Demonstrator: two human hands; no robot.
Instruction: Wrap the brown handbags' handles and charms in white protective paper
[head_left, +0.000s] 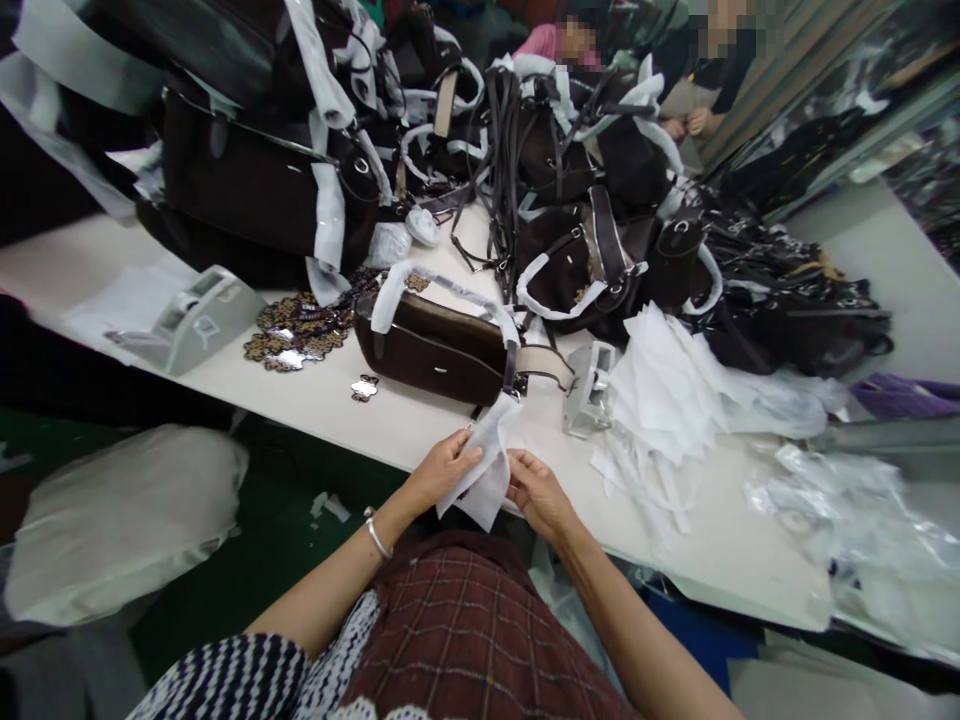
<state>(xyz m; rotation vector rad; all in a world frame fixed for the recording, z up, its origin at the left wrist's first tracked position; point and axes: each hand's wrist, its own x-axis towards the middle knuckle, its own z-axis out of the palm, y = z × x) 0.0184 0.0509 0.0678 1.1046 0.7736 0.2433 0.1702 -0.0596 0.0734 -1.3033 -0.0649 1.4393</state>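
Between my hands hangs a sheet of white tissue paper (487, 450), over the table's front edge. My left hand (448, 465) pinches its left side, thumb on top. On the right side, my right hand (534, 488) has its fingers curled at the paper's edge. Something dark lies partly behind the sheet; I cannot make out what. Just beyond stands a dark brown handbag (427, 365), its top open and its handle (450, 285) wrapped in white paper. A beige strap piece (546, 362) sticks out at the bag's right end.
Tape dispensers (206, 320) (589, 390) stand left and right of the bag. Patterned tags (300, 330) lie at left. White sheets (667, 380) and clear plastic bags (862, 510) cover the right. More brown bags (240, 200) fill the back. Two people (705, 90) are beyond the table.
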